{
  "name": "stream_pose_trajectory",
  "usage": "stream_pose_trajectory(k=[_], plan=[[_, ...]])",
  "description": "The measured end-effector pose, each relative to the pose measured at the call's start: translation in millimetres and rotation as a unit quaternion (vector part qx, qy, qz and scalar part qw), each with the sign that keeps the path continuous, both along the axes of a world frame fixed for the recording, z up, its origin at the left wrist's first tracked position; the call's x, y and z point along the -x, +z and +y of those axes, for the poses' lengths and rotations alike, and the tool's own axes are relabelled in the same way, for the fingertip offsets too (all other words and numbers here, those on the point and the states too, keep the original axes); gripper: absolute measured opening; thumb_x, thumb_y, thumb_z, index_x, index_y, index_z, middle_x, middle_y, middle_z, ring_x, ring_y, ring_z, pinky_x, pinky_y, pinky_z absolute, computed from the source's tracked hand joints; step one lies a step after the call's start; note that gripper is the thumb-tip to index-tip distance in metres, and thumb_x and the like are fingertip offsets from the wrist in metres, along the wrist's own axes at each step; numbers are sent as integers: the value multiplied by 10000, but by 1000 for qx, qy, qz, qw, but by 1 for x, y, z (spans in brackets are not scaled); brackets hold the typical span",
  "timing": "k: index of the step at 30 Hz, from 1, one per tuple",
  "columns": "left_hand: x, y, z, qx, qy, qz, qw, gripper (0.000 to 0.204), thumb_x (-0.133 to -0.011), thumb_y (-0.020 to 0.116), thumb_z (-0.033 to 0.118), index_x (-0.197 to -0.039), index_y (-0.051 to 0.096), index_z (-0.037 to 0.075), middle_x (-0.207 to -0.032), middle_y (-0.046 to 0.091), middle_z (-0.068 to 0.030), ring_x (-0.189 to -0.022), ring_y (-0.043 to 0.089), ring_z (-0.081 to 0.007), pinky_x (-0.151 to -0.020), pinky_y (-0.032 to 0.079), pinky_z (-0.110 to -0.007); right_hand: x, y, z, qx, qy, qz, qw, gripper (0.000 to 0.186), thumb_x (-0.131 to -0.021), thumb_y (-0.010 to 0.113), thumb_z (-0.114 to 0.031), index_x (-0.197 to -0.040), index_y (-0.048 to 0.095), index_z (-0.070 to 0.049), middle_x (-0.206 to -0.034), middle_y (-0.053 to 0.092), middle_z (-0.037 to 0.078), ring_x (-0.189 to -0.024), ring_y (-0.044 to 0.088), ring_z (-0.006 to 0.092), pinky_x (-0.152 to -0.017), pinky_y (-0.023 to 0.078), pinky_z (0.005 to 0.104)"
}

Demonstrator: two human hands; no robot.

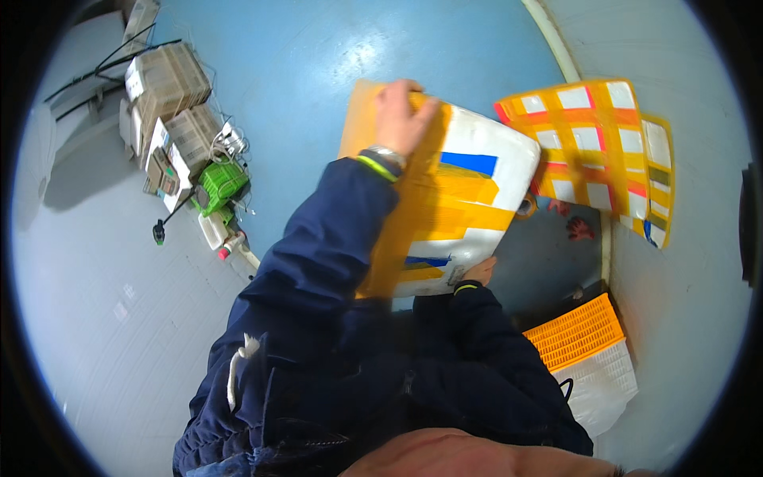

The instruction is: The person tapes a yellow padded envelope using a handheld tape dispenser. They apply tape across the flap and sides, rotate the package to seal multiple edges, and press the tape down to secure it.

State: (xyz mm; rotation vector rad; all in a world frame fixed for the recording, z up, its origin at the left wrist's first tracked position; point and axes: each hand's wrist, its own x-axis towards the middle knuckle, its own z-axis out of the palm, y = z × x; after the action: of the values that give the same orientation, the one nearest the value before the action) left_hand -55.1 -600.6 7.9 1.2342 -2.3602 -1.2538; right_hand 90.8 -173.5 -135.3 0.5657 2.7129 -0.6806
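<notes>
White box [457,195] banded in yellow-orange tape, blue patches on the face, held tilted at the centre of the frame. Left hand [404,121] on its upper edge: fingers curled over, thumb set apart, clasping the box. Right hand [480,272] touches the lower right part; fingers partly hidden, cannot tell how they close. Right of centre: tape roll [528,206], red gloves [579,229]. Upper right: tape-striped stack [588,147]. Lower right: orange crate [579,330]. Upper left: see-through bins [171,75].

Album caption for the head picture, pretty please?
Left hand and right hand hold a taped white box over blue floor.
</notes>
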Motion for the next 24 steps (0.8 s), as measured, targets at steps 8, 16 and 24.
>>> stream_pose_trajectory(k=[8, 16, 24], plan=[[-57, 0, -56, -77, -105, 47, 990, 393, -804, 694, 361, -1076, 617, 89, -1141, 631, -147, -1028, 605, -333, -932, 469, -375, -99, 25, -65, 121, 219, -146, 957, 443, -1009, 394, -401, -1143, 580, -22, -939, 611, 141, -843, 599, 266, -730, 483, 334], [-79, -13, -113, 45, -131, 15, 990, 258, -880, 580, 286, -1095, 694, 200, -1321, 584, -42, -1144, 586, -278, -991, 458, -337, 131, 107, -185, 337, 129, 100, 927, 390, -992, 471, -248, -1327, 500, -50, -1286, 546, 105, -1158, 533, 254, -964, 420, 361], [-101, -12, -36, 159, -213, 97, 959, 375, -811, 614, 109, -1185, 595, 103, -1292, 566, -160, -1244, 483, -361, -1068, 356, -464, 107, 93, -209, 173, 274, 95, 941, 546, -819, 710, -350, -1268, 540, -88, -1174, 610, 185, -1103, 569, 365, -936, 463, 427]])
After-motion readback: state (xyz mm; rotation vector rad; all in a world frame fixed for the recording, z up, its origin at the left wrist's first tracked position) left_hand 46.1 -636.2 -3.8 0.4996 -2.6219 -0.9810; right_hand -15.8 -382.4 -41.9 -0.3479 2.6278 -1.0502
